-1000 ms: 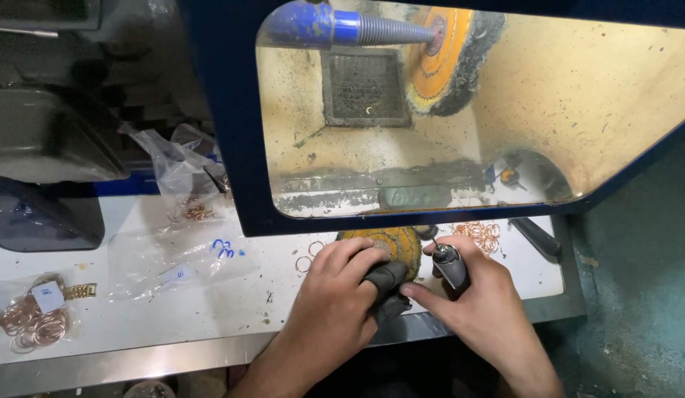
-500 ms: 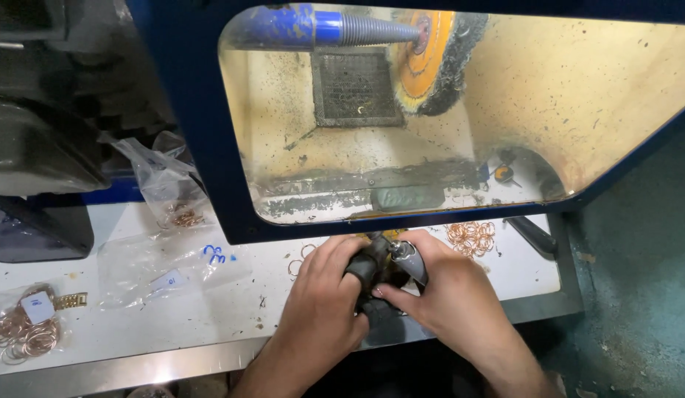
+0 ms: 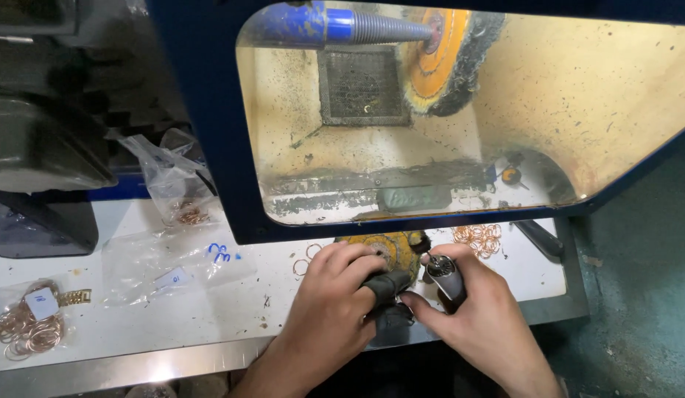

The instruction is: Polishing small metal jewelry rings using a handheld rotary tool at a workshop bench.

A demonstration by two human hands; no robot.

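Carefully now: left hand (image 3: pixel 335 309) clamped on the dark rag (image 3: pixel 387 284), right hand (image 3: pixel 471 313) wrapped around the metal handpiece (image 3: pixel 444 274). Better kept low, just before the yellow buffing pad (image 3: pixel 394 247).

blue hood (image 3: pixel 210 147) overhead, bare bench (image 3: pixel 210 309) left

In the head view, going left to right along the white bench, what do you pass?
Bundle of copper rings with a tag → clear plastic bag → left hand → right hand → loose copper rings → dark tool handle.
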